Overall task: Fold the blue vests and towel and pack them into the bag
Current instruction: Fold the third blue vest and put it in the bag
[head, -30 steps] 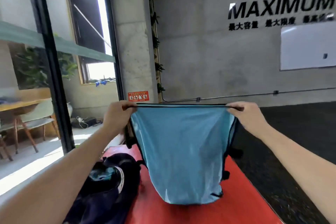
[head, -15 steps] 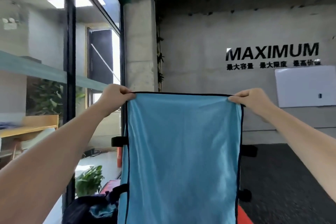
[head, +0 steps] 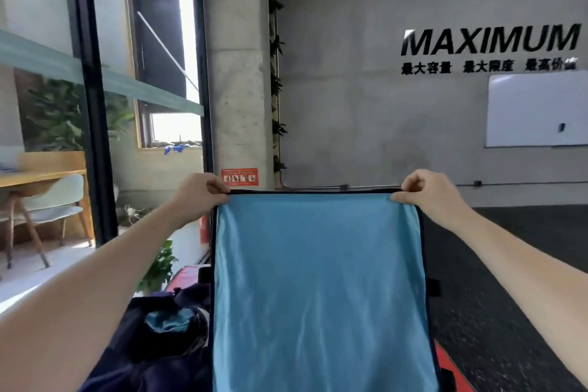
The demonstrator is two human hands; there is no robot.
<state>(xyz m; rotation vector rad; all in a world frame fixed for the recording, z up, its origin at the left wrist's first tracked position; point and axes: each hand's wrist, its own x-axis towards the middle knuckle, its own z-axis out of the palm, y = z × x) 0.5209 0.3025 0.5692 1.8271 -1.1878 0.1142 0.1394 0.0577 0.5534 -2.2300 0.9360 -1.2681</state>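
A light blue vest (head: 318,289) with black trim hangs stretched flat in front of me, reaching past the bottom of the view. My left hand (head: 199,192) pinches its upper left corner. My right hand (head: 428,192) pinches its upper right corner. Both arms are held out at about the same height. The dark navy bag (head: 149,347) lies low on the left, half hidden behind the vest, with some blue fabric (head: 167,323) showing in its opening. I see no towel.
A red surface (head: 187,275) shows beside the bag and again at the lower right. A potted plant (head: 159,267) stands behind it. A concrete pillar (head: 237,73) and glass partition are on the left, dark floor (head: 509,264) on the right.
Both hands stay on the vest's top corners. The vest went up high half a second ago; now the hands and top edge sit lower in view, and the camera has tilted down a little.
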